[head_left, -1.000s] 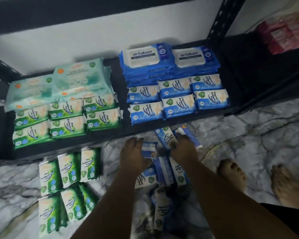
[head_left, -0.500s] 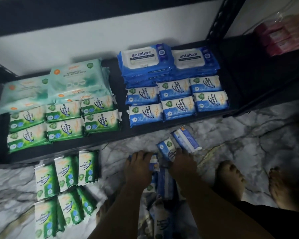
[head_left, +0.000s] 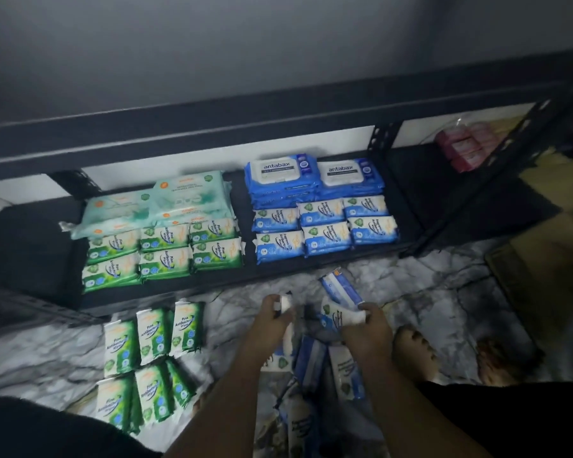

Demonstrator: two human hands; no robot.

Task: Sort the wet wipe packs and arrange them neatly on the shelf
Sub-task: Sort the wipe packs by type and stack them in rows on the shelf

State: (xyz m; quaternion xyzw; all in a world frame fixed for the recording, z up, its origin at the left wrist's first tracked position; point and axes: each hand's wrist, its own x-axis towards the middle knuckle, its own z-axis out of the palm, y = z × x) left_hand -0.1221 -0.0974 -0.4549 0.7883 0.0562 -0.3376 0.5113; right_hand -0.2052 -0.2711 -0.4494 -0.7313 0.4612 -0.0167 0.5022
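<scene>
The person bends over a pile of blue packs on the marble floor, just in front of the black shelf. The two hands are apart, one at each side of the pile. The left hand grips a white-and-blue pack near its upper end, with the fingers curled around it. The right hand holds a second blue pack between thumb and fingers. A loose blue pack lies just beyond the right hand, near the shelf edge. I cannot count the packs in the pile, because they overlap.

On the shelf, six small green packs lie in two rows of three. Behind them are two stacks of large pale green packs. To the right, six small blue packs lie also in two rows of three, with two stacks of large blue packs behind. Some pink packs sit at the far right end.

On the floor, left of the hands, lie more green packs: three in the upper row and at least three below, overlapping. Two bare feet are on the floor beside the right hand.
</scene>
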